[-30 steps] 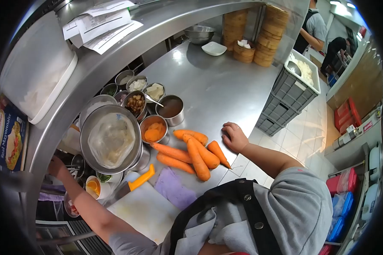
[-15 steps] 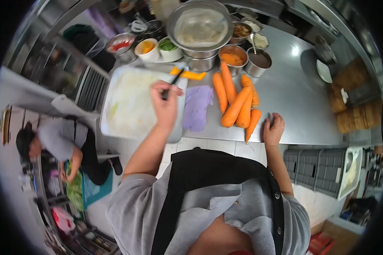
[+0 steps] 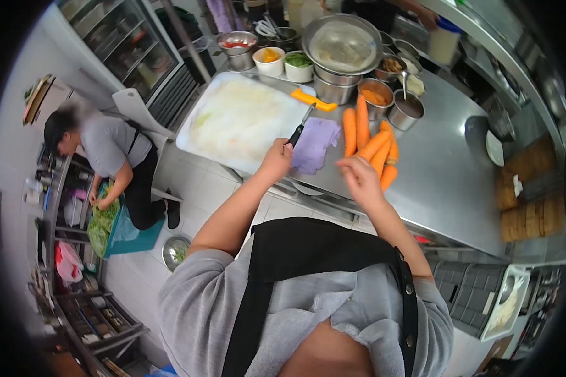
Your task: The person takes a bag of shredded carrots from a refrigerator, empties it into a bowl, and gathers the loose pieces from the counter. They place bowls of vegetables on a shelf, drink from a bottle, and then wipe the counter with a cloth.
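Note:
My left hand (image 3: 275,160) grips a black-handled knife (image 3: 299,128) whose blade points over the edge of the white cutting board (image 3: 239,119). Raised just off the steel counter (image 3: 446,169), my right hand (image 3: 357,178) holds nothing, its fingers apart right beside the pile of several carrots (image 3: 371,141). A purple cloth (image 3: 313,144) lies between my two hands. An orange-handled tool (image 3: 313,100) rests at the board's far corner.
Behind the board stand a large steel bowl (image 3: 341,44) lined with plastic, small metal pots of sauces and toppings (image 3: 399,107), and white cups (image 3: 270,61). Bamboo steamers (image 3: 534,201) are stacked at the right. Another person (image 3: 110,157) crouches on the floor at the left over greens.
My left hand with the knife has drawn back from over the board to its near edge. My right hand has lifted off the counter and moved left to the carrots. The camera view has swung.

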`<state>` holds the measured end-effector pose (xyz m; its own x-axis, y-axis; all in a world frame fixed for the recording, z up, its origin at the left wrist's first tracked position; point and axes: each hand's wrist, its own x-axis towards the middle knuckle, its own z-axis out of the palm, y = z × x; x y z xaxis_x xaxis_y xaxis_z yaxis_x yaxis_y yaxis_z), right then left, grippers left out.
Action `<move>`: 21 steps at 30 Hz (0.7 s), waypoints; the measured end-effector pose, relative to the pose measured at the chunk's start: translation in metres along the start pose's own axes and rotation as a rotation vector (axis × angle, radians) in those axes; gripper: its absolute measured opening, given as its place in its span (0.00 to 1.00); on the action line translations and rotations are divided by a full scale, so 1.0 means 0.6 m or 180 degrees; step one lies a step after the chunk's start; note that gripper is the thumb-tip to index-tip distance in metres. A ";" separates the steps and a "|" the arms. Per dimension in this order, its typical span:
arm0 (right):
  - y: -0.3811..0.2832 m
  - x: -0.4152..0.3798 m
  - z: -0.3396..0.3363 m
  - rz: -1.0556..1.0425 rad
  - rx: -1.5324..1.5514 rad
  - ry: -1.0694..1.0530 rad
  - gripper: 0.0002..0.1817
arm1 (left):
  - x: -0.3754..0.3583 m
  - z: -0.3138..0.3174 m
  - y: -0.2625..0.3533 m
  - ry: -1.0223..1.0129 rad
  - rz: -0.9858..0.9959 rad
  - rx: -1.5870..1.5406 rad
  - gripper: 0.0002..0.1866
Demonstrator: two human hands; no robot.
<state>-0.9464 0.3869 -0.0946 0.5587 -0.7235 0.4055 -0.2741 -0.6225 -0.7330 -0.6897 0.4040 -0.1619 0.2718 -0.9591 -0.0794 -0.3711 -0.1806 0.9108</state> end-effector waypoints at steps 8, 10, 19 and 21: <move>0.056 0.135 0.159 0.0277 -0.2006 -0.0810 0.34 | -0.098 -0.072 0.064 -0.0311 -0.0799 -0.3392 0.14; 0.116 0.159 0.170 0.0418 -0.1782 -0.0938 0.33 | -0.099 -0.077 0.050 -0.0338 -0.0725 -0.3405 0.13; -0.019 0.104 0.165 0.1882 0.3208 0.0096 0.22 | -0.082 -0.021 0.015 0.0286 0.0325 -0.1663 0.14; -0.061 0.084 0.190 0.1583 0.3040 0.0325 0.22 | -0.079 0.031 -0.016 0.0489 0.1087 -0.0885 0.14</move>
<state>-0.8188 0.4070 -0.1097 0.4732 -0.8798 -0.0438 0.2959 0.2056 -0.9328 -0.7156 0.4474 -0.1744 0.3115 -0.9063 0.2857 -0.2157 0.2254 0.9501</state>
